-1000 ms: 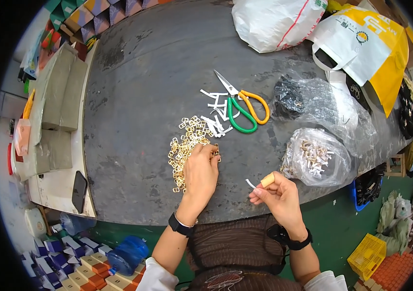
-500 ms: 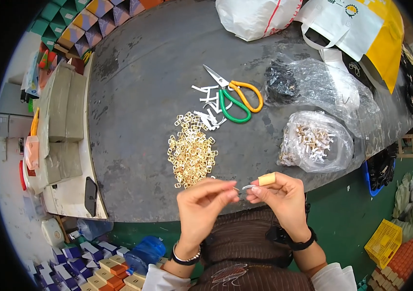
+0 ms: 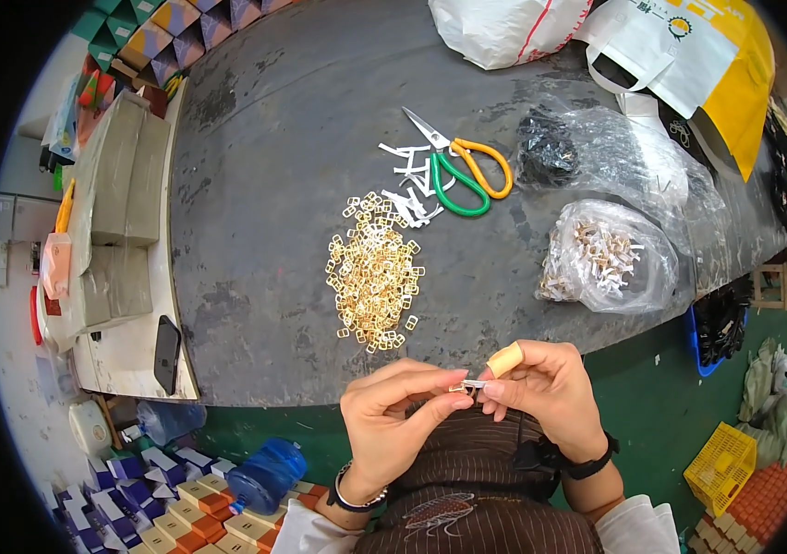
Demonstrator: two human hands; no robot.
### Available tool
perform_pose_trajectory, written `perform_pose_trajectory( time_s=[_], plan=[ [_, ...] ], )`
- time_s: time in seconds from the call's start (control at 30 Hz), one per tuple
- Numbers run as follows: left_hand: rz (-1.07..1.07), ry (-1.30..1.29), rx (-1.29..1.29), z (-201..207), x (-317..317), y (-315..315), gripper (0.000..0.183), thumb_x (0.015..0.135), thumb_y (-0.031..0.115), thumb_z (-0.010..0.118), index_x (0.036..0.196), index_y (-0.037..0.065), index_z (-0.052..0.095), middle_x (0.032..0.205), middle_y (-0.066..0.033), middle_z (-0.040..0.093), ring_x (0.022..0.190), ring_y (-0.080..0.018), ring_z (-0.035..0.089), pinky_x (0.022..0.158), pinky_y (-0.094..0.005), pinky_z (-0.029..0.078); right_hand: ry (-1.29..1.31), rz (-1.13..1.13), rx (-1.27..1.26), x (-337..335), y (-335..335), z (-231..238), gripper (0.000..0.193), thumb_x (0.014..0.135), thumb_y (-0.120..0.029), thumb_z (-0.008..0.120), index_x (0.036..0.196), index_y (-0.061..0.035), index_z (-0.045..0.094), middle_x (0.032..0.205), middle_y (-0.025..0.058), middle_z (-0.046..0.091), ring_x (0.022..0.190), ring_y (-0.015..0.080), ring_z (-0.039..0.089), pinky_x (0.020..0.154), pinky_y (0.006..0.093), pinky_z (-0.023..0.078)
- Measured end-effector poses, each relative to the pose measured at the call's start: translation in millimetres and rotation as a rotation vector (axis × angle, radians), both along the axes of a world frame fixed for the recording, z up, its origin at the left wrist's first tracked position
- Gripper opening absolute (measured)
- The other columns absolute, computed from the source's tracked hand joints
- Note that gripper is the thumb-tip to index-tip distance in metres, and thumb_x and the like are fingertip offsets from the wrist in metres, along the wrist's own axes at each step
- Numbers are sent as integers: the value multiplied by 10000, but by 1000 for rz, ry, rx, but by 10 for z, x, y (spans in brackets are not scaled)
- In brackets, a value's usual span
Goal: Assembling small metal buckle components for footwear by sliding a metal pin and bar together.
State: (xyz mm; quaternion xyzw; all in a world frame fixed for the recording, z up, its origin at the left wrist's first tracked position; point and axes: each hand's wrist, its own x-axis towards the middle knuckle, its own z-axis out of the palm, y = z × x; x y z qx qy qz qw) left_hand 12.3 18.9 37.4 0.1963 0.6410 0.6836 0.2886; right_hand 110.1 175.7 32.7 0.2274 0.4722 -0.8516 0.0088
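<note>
**Small gold buckle and white strip, brought together between two hands at the table's near edge**

Head view:

Item, change: the left hand (image 3: pixel 382 417), a second ago down at the pile of gold buckles (image 3: pixel 373 282), has come back toward the body. The right hand (image 3: pixel 549 395) held its white strip (image 3: pixel 474 382) well apart then; now the two sets of fingertips nearly meet.

Item, meaning: one gold buckle (image 3: pixel 457 389) is off the pile and up against the strip, so the pair appears to be at the joining stage. Whether the strip runs through the buckle cannot be told at this size.

Item, left grip: thumb and forefinger pinch the buckle, tips pointing right.

Item, right grip: thumb and fingertips pinch the strip, which points left; a yellow finger cover (image 3: pixel 505 358) wraps the raised forefinger.

Item, pose: both forearms rise from the lower edge, wrists set apart, hands angled inward before the brown striped apron (image 3: pixel 481 462).

Item, surroundings: the pile lies beyond the left hand on the dark table (image 3: pixel 255 212); loose white strips (image 3: pixel 417 210) lie at its far end, beside scissors (image 3: pixel 439 140) with green and orange handles. A clear plastic bag (image 3: pixel 657 282) of small white-and-gold pieces sits to the right.
</note>
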Motion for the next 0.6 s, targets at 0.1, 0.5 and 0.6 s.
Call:
perform_pose_trajectory(
  time_s=[0.1,0.5,0.6],
  plan=[
    [-42,1,-25,25,-9,-17,215,742,-96,694,955,-74,674,889,-161,659,784,-189,668,698,-261,568,-11,27,-8,-10,-7,41,144,854,-36,645,952,67,625,817,86,654,707,106,626,584,209,512],
    [-67,13,14,32,2,-21,198,689,-91,736,878,-56,692,794,-141,662,718,-179,659,628,-254,538,-37,110,-29,6,-1,87,153,845,-58,665,944,53,630,800,66,650,699,93,620,565,203,504],
    [-76,16,-2,36,14,-22,199,695,-87,734,887,-56,691,804,-146,662,717,-178,657,632,-251,535,-26,87,-14,15,-13,104,158,851,-44,652,968,62,637,809,74,652,705,103,623,576,211,511]
  ],
)
